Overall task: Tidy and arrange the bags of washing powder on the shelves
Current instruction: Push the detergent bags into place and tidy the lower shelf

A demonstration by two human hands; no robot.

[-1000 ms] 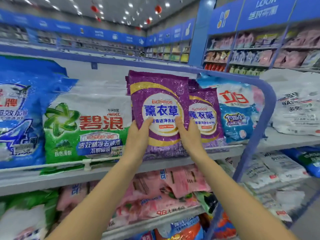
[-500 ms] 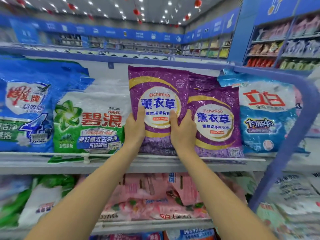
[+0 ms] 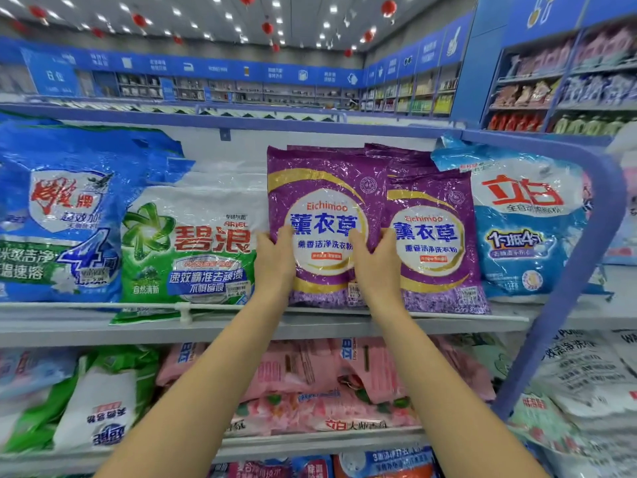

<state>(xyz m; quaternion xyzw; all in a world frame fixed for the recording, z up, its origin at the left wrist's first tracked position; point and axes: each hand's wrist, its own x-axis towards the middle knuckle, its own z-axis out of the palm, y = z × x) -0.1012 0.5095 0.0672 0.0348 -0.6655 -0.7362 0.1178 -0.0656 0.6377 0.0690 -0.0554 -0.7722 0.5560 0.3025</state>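
Front purple bag (image 3: 324,188): stands upright on the top shelf (image 3: 103,327), its lower edge behind the shelf's thin front rail (image 3: 103,305).
Left hand (image 3: 275,267): grips the front purple bag's left edge low down. The thumb lies on the printed face and the fingers curl round behind the edge.
Right hand (image 3: 375,267): grips the front purple bag's right edge at the same height. The thumb is on the face and the fingers are tucked towards the gap beside the second purple bag (image 3: 434,236).
Second purple bag: just right of the front purple bag, touching it, with its left side overlapped.
Green and white bag (image 3: 193,243): just left of the front purple bag, with a bottom corner hanging over the shelf edge.
Blue bag (image 3: 62,208): further left of the front purple bag, cut off by the picture's edge.
Light blue bag (image 3: 527,215): right of the front purple bag, beyond the second one.
Pink bags (image 3: 310,381): heaped on the shelf below the front purple bag.
Hidden: most of both hands' fingers, behind the bag. The arms cover parts of the rail and the pink bags.
Hard to make out: purple tops show behind the front purple bag, but their number cannot be told. The small stickers near its lower edge are unreadable.
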